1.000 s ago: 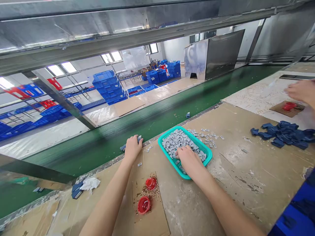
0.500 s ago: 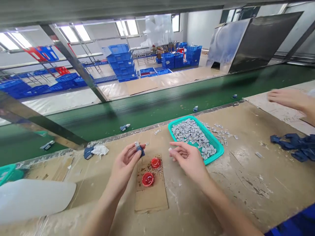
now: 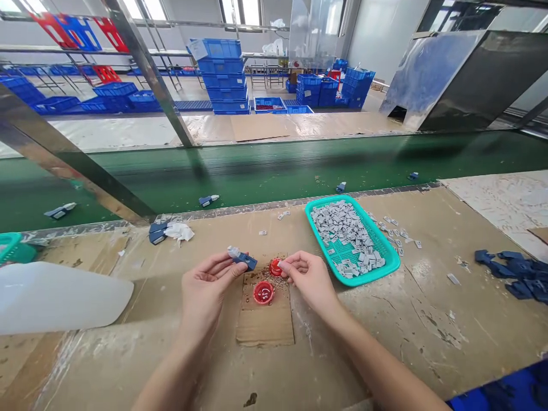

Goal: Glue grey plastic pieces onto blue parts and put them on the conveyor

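My left hand (image 3: pixel 203 291) is closed on a dark blue plastic part (image 3: pixel 245 261) with a light grey tip, held above the table. Between thumb and fingertips of my right hand (image 3: pixel 311 284) is a small whitish piece (image 3: pixel 280 264), right by the farther red cup (image 3: pixel 274 267). A nearer red cup (image 3: pixel 263 293) has shiny red insides. Both cups are on a stained cardboard sheet (image 3: pixel 265 332) strewn with small bits. To the right of my right hand, a green plastic basket (image 3: pixel 357 281) holds many small grey plastic pieces (image 3: pixel 342 225).
Loose grey pieces (image 3: pixel 402 234) lie beyond the basket. Dark blue parts (image 3: pixel 516 271) are heaped at right. Several blue-grey parts (image 3: pixel 209 200) lie on the green conveyor belt (image 3: pixel 265 171). A white plastic container (image 3: pixel 64 297) and a white rag (image 3: pixel 180 231) are at left.
My right hand has come closer to the far red cup and my left hand. Another person's hand at the right has gone out of view. Belt parts have shifted slightly left.
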Available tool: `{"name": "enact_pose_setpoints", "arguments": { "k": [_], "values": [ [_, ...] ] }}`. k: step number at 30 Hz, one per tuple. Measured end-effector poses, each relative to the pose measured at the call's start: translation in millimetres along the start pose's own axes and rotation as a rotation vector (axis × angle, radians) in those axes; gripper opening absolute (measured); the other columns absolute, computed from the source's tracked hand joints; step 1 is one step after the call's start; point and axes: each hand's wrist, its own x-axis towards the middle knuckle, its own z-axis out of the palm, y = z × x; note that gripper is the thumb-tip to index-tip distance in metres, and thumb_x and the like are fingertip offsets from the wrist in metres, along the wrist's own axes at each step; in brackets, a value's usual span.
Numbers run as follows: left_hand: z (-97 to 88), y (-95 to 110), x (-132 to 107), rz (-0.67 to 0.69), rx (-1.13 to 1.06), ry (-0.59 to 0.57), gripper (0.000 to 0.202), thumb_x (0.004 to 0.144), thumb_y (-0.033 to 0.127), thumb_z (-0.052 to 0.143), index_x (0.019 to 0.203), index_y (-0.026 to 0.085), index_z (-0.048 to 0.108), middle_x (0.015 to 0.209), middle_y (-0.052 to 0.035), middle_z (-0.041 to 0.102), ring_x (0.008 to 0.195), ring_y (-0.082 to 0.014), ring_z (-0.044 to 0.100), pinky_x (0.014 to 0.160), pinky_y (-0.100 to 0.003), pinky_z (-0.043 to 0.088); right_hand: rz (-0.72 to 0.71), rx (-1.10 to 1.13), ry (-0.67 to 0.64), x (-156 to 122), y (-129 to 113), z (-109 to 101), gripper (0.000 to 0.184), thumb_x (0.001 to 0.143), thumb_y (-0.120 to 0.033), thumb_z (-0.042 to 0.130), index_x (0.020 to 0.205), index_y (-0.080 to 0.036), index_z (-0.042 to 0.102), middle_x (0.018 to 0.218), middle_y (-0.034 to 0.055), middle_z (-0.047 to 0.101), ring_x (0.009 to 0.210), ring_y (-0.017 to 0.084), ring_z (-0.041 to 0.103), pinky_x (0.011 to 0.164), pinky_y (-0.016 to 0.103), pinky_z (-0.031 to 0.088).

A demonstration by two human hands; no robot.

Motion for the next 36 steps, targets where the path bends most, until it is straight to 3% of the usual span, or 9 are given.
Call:
{"name": "enact_pose_setpoints", "arguments": {
  "k": [10, 16, 25, 36],
  "values": [
    [11.1, -1.7, -9.7, -0.002, 0.033, -0.086, 0.034, 0.057, 0.022, 0.082, 0.088, 0.013, 0.069, 0.088, -0.0080, 0.074, 0.083, -0.0246, 0.070, 0.083, -0.036, 0.058, 0.096, 0.152, -0.091, -4.0, -12.3, -5.8, 0.033, 0.071, -0.045, 0.071, 0.076, -0.014, 0.063, 0.065, 0.0052, 0.068, 0.051, 0.012, 0.055, 0.048, 0.022, 0.041],
    [13.3, 1.5, -14.1, -0.001, 0.053, -0.100, 0.036, 0.058, 0.025, 0.082, 0.090, 0.014, 0.069, 0.090, -0.0086, 0.074, 0.085, -0.0265, 0.070, 0.084, -0.039, 0.057, 0.034, 0.086, -0.042, -2.7, -5.3, -2.2, 0.030, 0.072, -0.044, 0.071, 0.076, -0.015, 0.064, 0.066, 0.0050, 0.068, 0.056, 0.015, 0.059, 0.051, 0.024, 0.044],
    [11.8, -1.6, -13.5, -0.004, 0.020, -0.116, 0.034, 0.058, 0.022, 0.082, 0.088, 0.015, 0.069, 0.084, -0.0061, 0.075, 0.080, -0.0233, 0.071, 0.080, -0.033, 0.059, 0.047, 0.121, -0.053, -6.2, -13.4, -6.4, 0.031, 0.071, -0.045, 0.071, 0.075, -0.015, 0.061, 0.065, 0.0046, 0.067, 0.056, 0.015, 0.059, 0.052, 0.025, 0.044],
    [13.1, 0.7, -15.4, 0.004, 0.007, -0.114, 0.032, 0.058, 0.020, 0.082, 0.087, 0.014, 0.068, 0.084, -0.0051, 0.074, 0.080, -0.0218, 0.071, 0.079, -0.030, 0.059, 0.062, 0.096, -0.063, -3.3, -4.7, -5.2, 0.031, 0.074, -0.044, 0.070, 0.076, -0.014, 0.059, 0.067, 0.0053, 0.067, 0.053, 0.012, 0.055, 0.049, 0.023, 0.040]
  ]
}}
